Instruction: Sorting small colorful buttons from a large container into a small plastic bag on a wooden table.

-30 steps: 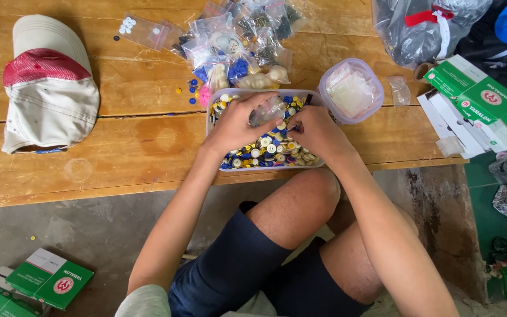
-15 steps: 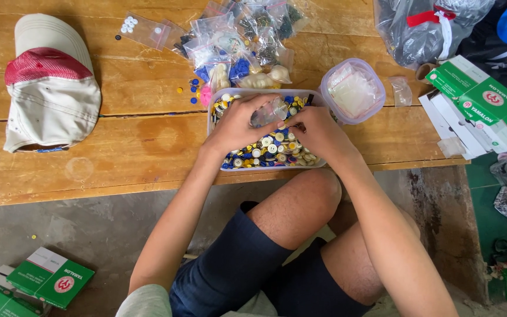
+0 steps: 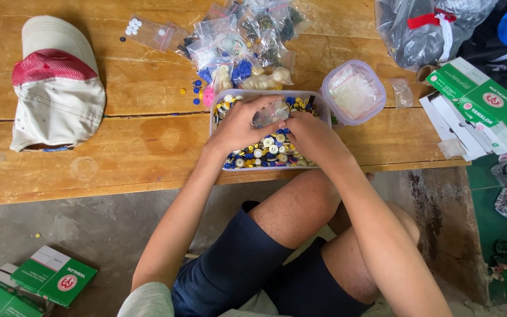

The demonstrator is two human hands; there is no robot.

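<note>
Our left hand [image 3: 243, 124] and right hand [image 3: 307, 134] over the button tray [image 3: 265, 154] on the wooden worktop [image 3: 136, 147], fingers of both pinching a small clear bag [image 3: 270, 113], cap [image 3: 57, 88] well apart.

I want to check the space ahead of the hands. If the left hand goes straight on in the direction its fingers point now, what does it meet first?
The left hand points up and right over the button tray. It already touches the small clear bag held between both hands, so that comes first. Beyond it lies the tray's far rim, though depth is unclear.

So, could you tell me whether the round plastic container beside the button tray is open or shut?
Open: the round container has no lid on, and clear bags show inside.
</note>
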